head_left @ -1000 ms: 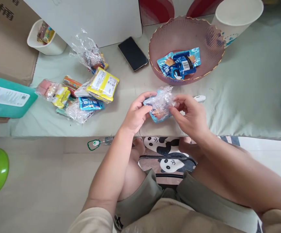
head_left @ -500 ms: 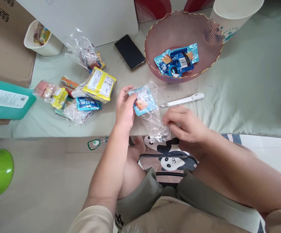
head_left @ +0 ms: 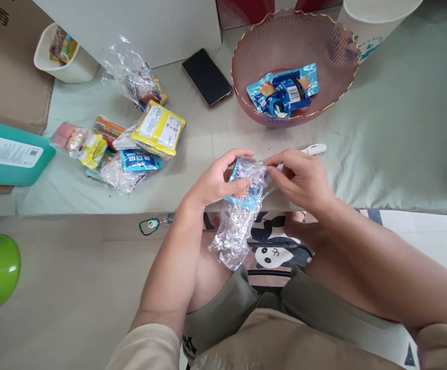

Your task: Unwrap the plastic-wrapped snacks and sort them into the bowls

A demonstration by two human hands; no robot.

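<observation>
My left hand (head_left: 221,177) is closed around a light-blue snack packet (head_left: 248,199), its thumb lying across the front. Clear crinkled plastic wrap (head_left: 231,234) covers part of the packet and hangs down over the seat edge. At the packet's upper right, my right hand (head_left: 302,177) pinches a corner of that wrap between thumb and fingertips. Behind the right hand a white utility knife (head_left: 316,149) lies mostly hidden. Beyond both hands stands a pink ribbed bowl (head_left: 333,77) with a gold rim, holding several blue snack packets (head_left: 290,93).
A black phone (head_left: 208,77) lies left of the bowl. Further left are a yellow packet (head_left: 158,128), other wrapped snacks (head_left: 140,160) and a white tub (head_left: 67,72). A teal container (head_left: 11,154) stands at the far left, a white paper bucket (head_left: 377,25) behind the bowl.
Both hands have moved right and closer together, with the packet between them. My right hand has come up from the wrap's lower end to its upper edge, covering most of the knife.
</observation>
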